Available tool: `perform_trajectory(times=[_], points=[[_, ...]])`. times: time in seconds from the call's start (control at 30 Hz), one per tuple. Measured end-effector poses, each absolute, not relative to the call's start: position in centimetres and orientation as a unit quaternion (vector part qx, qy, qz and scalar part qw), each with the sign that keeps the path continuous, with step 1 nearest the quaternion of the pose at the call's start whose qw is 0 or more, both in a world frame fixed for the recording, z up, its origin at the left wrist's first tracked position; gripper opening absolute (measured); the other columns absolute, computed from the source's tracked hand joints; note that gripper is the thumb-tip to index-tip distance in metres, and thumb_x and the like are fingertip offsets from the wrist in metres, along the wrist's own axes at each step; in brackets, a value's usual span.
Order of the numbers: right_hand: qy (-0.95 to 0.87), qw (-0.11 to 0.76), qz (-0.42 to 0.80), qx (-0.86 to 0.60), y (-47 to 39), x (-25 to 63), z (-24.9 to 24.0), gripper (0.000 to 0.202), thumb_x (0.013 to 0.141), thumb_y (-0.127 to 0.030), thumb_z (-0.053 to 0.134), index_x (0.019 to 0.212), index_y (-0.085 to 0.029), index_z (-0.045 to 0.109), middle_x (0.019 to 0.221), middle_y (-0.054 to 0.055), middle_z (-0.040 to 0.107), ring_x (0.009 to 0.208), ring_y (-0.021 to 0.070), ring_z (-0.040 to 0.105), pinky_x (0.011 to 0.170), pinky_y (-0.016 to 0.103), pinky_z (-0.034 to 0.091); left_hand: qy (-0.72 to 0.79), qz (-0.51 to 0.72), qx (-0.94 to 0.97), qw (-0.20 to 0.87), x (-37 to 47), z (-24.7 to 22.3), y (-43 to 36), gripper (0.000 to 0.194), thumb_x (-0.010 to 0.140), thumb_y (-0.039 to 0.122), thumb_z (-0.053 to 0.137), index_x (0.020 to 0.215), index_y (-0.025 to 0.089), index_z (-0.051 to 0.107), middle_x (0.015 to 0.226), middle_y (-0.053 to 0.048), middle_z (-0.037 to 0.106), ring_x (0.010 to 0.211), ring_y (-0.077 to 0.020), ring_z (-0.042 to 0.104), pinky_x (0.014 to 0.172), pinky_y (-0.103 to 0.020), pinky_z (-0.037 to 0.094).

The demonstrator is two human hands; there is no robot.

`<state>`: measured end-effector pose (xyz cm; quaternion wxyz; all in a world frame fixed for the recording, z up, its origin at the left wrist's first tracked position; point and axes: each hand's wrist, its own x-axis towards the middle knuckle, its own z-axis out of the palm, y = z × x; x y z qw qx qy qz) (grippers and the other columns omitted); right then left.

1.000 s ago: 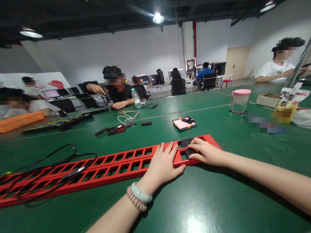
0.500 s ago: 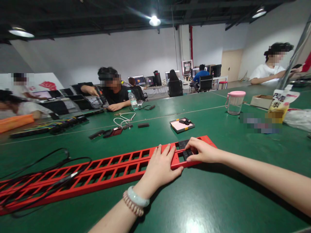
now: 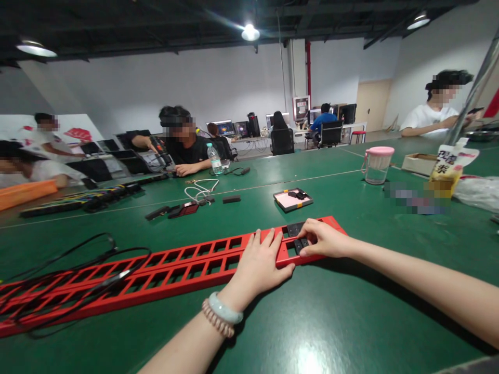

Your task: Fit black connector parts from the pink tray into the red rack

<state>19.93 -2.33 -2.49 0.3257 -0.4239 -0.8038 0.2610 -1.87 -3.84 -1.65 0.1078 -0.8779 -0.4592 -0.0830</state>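
Note:
A long red slotted frame (image 3: 171,292), with two rows of openings, lies across the green table in front of me. My left hand (image 3: 260,262) rests palm down on it, fingers spread, left of the filled slots. At the frame's right end, my right hand (image 3: 325,240) pinches with thumb and fingertips at a small black block (image 3: 299,246) sitting in a front-row opening. Just behind, another black block (image 3: 293,229) fills a back-row opening. My right fingers partly hide both blocks.
Black cables (image 3: 114,279) drape over the frame's left part. Beyond it are a shallow tray (image 3: 290,205) of small black parts, a white cable (image 3: 200,191), a water bottle (image 3: 214,160) and a pink-lidded cup (image 3: 376,169). A co-worker (image 3: 187,140) sits across the table.
The view has shifted very slightly. Both hands keep almost the same place on the red frame, the right still pinching at the small black block.

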Motion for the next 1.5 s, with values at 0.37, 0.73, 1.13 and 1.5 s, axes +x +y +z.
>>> perform_trajectory(times=[0.37, 0.73, 1.13, 1.5], points=[[-0.819, 0.316, 0.235, -0.418, -3.3, 20.0, -1.5, 0.029, 0.067, -0.031, 0.069, 0.089, -0.015, 0.061, 0.084, 0.003, 0.05, 0.072, 0.0137, 0.051, 0.063, 0.025, 0.043, -0.458, -0.093, -0.879, 0.094, -1.9, -1.4, -4.2, 0.078, 0.073, 0.061, 0.049, 0.134, 0.016, 0.034, 0.137, -0.013, 0.037, 0.127, -0.0396, 0.027, 0.105, -0.05, 0.021], [-0.835, 0.305, 0.197, -0.414, -3.2, 20.0, -2.2, 0.03, 0.07, -0.038, 0.067, 0.089, -0.015, 0.065, 0.087, 0.005, 0.051, 0.079, 0.0167, 0.052, 0.074, 0.031, 0.044, -0.465, -0.084, -0.877, 0.09, -1.8, -1.1, -4.3, 0.078, 0.072, 0.062, 0.049, 0.134, 0.016, 0.035, 0.137, -0.013, 0.037, 0.127, -0.0403, 0.027, 0.104, -0.05, 0.022], [-0.855, 0.292, 0.176, -0.392, -3.2, 20.2, -2.7, 0.037, 0.072, -0.045, 0.063, 0.094, -0.015, 0.066, 0.095, 0.008, 0.051, 0.088, 0.0197, 0.053, 0.083, 0.035, 0.044, -0.467, -0.088, -0.876, 0.085, -1.9, -1.2, -4.3, 0.078, 0.073, 0.063, 0.048, 0.134, 0.016, 0.036, 0.137, -0.013, 0.037, 0.127, -0.0401, 0.027, 0.104, -0.051, 0.022], [-0.896, 0.251, 0.055, -0.361, -4.4, 20.0, -3.2, 0.048, 0.081, -0.046, 0.051, 0.116, -0.013, 0.054, 0.108, 0.014, 0.048, 0.093, 0.0228, 0.056, 0.082, 0.037, 0.049, -0.465, -0.094, -0.876, 0.089, -2.0, -1.4, -4.3, 0.078, 0.074, 0.063, 0.047, 0.136, 0.017, 0.033, 0.138, -0.012, 0.037, 0.128, -0.0387, 0.027, 0.105, -0.05, 0.021]])
